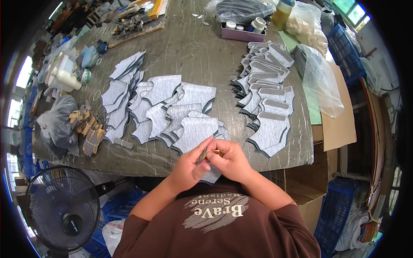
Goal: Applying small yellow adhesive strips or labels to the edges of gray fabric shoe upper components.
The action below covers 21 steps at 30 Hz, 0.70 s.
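My left hand (191, 165) and my right hand (230, 160) meet at the table's near edge. Both pinch a small grey fabric piece (211, 174) with a thin strip (202, 155) held edge-on between the fingers. Just beyond them lies a spread of overlapping grey cut fabric pieces (172, 114). A second overlapping row of grey pieces with dark edges (266, 92) runs along the right side of the table.
The worn grey table (189, 47) carries a pile of tan strips (90, 129), plastic bags (58, 122), white bottles (64, 77) and a tray of jars (243, 30). A black fan (64, 208) stands lower left. Cardboard boxes (340, 129) and blue crates (335, 213) sit right.
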Motion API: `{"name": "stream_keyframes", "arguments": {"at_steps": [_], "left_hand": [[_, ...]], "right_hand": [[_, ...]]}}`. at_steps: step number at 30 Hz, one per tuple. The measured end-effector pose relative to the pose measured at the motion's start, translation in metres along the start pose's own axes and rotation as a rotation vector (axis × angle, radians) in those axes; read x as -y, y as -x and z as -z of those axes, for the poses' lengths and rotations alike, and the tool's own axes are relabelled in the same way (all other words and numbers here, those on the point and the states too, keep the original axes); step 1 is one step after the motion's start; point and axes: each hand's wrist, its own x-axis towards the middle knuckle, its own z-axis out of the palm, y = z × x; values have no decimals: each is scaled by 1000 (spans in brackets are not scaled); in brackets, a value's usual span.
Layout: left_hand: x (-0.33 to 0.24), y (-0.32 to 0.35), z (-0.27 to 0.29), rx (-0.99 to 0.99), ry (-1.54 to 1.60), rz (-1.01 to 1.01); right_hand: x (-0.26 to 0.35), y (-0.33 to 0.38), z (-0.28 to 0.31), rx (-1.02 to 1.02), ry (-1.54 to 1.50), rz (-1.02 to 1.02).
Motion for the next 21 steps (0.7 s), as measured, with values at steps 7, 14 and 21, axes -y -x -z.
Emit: {"name": "stream_keyframes", "arguments": {"at_steps": [7,14,21], "left_hand": [[4,-7,23,-176,411,173],[-25,-30,34,95,-318,-297],[-7,-18,39,9,-534,-517]], "right_hand": [[-9,-3,12,39,-65,-3],[-6,-3,5,130,60,-23],[-5,-5,-10,-47,-348,-347]]}}
